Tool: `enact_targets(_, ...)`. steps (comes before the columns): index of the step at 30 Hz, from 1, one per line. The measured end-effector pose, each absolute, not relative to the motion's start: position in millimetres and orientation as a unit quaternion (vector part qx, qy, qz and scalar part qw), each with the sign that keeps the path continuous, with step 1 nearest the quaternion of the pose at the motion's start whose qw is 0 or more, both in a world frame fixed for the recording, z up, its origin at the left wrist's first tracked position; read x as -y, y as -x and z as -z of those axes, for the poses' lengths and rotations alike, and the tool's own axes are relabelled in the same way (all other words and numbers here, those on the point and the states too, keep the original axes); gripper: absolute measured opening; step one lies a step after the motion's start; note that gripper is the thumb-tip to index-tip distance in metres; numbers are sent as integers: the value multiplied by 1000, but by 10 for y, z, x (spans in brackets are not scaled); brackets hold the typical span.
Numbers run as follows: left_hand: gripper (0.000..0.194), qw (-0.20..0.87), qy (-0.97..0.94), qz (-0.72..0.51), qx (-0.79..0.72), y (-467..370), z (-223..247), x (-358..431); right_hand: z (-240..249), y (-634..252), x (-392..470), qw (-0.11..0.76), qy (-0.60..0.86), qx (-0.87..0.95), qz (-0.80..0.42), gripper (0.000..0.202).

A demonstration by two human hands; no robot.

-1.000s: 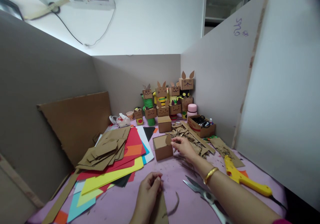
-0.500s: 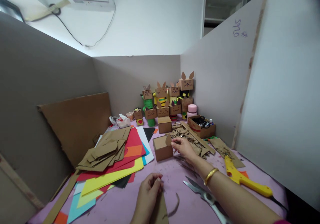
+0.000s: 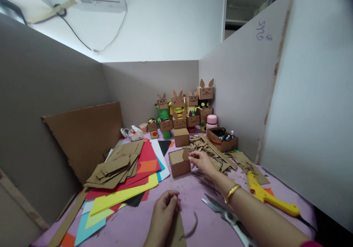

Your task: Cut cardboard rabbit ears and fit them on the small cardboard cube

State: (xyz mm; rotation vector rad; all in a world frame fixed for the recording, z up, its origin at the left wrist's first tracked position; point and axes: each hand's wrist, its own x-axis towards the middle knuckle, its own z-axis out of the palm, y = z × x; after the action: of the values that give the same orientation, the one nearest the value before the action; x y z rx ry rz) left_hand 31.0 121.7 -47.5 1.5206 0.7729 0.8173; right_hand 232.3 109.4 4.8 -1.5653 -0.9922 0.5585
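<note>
A small cardboard box [image 3: 179,168] stands on the purple cloth, and a leaf-shaped cardboard ear [image 3: 185,154] is upright at its right edge. The fingertips of my right hand [image 3: 202,162] are pinched at the ear's right side, with a gold bangle on the wrist. Near the front, my left hand [image 3: 164,211] is closed, its fingers curled over the top of a cardboard strip [image 3: 176,232]. Open scissors [image 3: 230,217] lie right of that strip, beside a thin curled cardboard offcut [image 3: 193,226].
Coloured paper [image 3: 124,195] and cardboard pieces [image 3: 116,166] are stacked at left. Cardboard scraps [image 3: 212,153], a box of tools [image 3: 222,144] and a yellow glue gun [image 3: 271,199] lie at right. Several cardboard animal figures [image 3: 179,109] and another box [image 3: 181,138] stand behind.
</note>
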Motion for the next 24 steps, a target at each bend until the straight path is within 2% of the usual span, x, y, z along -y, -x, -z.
enact_targets(6, 22, 574, -653, -361, -337, -263, 403, -1178, -130, -2257, -985, 563, 662, 442, -224, 11)
enact_targets(10, 31, 557, -654, -390, -332, -227, 296, -1116, -143, -1999, -738, 531, 645, 493, -243, 5)
enact_targets(12, 31, 552, -664, -397, -311, -214, 252, -1073, -114, -1834, -590, 511, 638, 521, -247, 8)
enact_targets(15, 24, 571, -673, -376, -284, -200, 212, -1002, -52, -1639, -374, 495, 633, 542, -246, 12)
enact_targets(18, 28, 600, -660, -359, -274, -198, 194, -946, 11, -1552, -181, 492, 636, 546, -234, 8)
enact_targets(24, 35, 649, -652, -307, -243, -236, 154, -793, 121, -1485, 113, 473, 655, 551, -210, 15)
